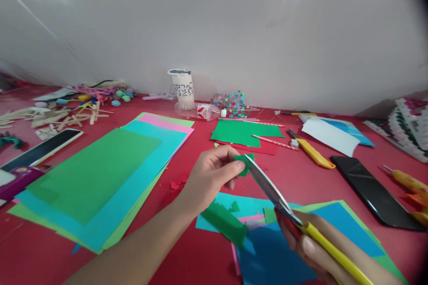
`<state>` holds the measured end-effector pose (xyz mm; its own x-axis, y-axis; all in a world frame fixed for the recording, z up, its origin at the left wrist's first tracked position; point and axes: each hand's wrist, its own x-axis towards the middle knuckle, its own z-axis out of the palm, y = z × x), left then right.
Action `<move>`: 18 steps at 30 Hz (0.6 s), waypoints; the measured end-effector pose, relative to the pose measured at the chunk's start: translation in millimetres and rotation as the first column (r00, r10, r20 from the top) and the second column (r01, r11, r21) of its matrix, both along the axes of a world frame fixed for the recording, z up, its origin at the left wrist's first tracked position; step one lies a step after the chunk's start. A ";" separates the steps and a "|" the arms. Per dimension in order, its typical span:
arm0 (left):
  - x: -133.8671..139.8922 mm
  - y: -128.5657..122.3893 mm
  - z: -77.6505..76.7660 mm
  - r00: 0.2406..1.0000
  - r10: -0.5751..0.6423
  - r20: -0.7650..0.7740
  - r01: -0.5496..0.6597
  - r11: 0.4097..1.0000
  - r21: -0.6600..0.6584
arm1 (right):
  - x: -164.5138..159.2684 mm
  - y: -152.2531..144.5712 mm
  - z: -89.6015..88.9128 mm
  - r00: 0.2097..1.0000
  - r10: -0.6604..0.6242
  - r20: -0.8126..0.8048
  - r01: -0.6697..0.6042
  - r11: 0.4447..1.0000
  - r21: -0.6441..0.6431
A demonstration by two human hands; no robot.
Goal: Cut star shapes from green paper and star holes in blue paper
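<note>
Between the thumb and fingers of my left hand is a small piece of green paper. My right hand grips a pair of scissors with yellow and red handles. The blade tips meet the top edge of the green piece; whether they have cut into it I cannot tell. Below my hands lie a dark green paper strip, a blue sheet and a cyan sheet, with small green scraps on top. Red paper scraps lie left of my left wrist.
Stacked coloured sheets cover the left of the red table. Farther back are a bottle, a white cup and a larger green sheet. A yellow utility knife, a black phone and a glue gun lie right.
</note>
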<state>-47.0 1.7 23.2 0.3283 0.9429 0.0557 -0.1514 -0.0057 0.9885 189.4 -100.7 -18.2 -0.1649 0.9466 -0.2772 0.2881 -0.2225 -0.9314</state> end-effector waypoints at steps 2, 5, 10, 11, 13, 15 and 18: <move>-1.1 0.4 0.1 1.000 -0.006 -0.027 0.006 1.000 0.009 | 1.0 1.8 2.6 1.000 -0.002 0.023 0.003 0.999 -0.032; -2.4 1.8 0.5 0.997 0.008 -0.075 -0.007 1.000 0.015 | -2.2 6.7 10.4 0.997 0.040 0.063 -0.035 0.996 -0.079; 0.5 1.0 1.2 0.996 0.049 -0.070 -0.049 0.999 0.014 | -13.6 11.6 21.1 0.999 0.052 0.009 -0.051 0.998 -0.030; 1.9 0.0 1.1 0.996 0.056 -0.064 -0.056 0.998 0.011 | -15.2 10.9 20.3 0.999 0.032 0.007 -0.032 0.999 -0.042; 5.4 -2.7 0.0 0.995 0.082 -0.051 -0.082 0.997 0.002 | -17.2 8.2 15.2 1.000 -0.007 0.010 0.008 0.998 -0.061; 9.1 -5.7 -2.5 0.992 0.121 -0.043 -0.122 0.993 -0.008 | -18.1 4.3 7.1 0.998 -0.059 0.034 0.060 0.997 -0.047; 14.0 -9.5 -7.1 0.986 0.162 -0.026 -0.163 0.986 -0.024 | -18.8 -1.6 -4.5 0.987 -0.155 0.032 0.157 0.986 -0.055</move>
